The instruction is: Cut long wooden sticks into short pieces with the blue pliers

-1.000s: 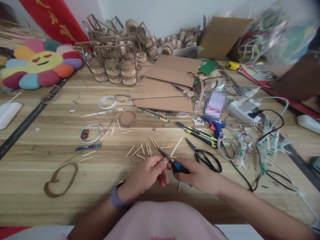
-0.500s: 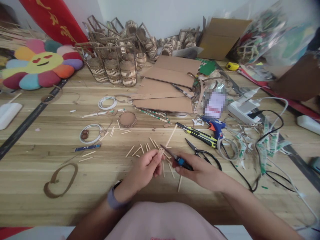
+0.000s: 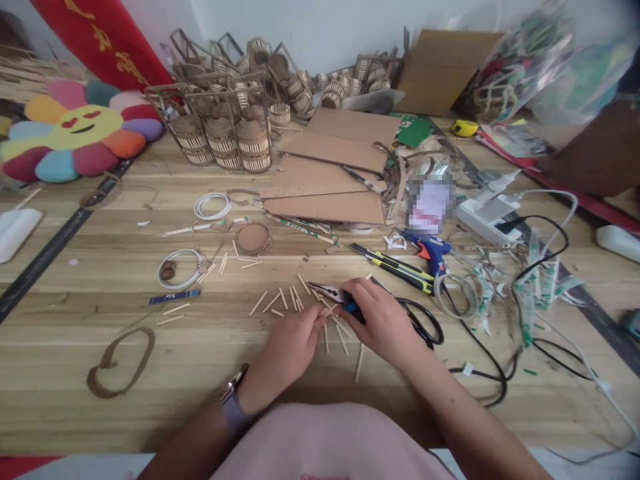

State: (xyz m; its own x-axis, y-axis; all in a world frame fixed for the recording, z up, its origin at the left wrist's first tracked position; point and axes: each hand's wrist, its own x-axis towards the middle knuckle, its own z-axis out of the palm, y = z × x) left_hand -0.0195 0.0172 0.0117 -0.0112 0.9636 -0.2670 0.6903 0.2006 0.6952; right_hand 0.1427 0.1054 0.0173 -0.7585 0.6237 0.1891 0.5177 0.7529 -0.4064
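My right hand is closed around blue-handled pliers, whose jaws point left over the tabletop. My left hand rests low on the wooden table, fingers pinched at small wooden sticks beside the pliers' jaws. Several short cut sticks lie scattered around both hands. Black scissors lie just right of my right hand, partly hidden by it.
A yellow-black utility knife, a blue glue gun, a tape roll and tangled cables lie to the right. Cardboard sheets and woven stick baskets stand behind. A flower cushion sits far left.
Both hands dropped to the table and moved away from me. The long stick my left hand held up is no longer raised; the pliers now lie level near the scattered sticks.
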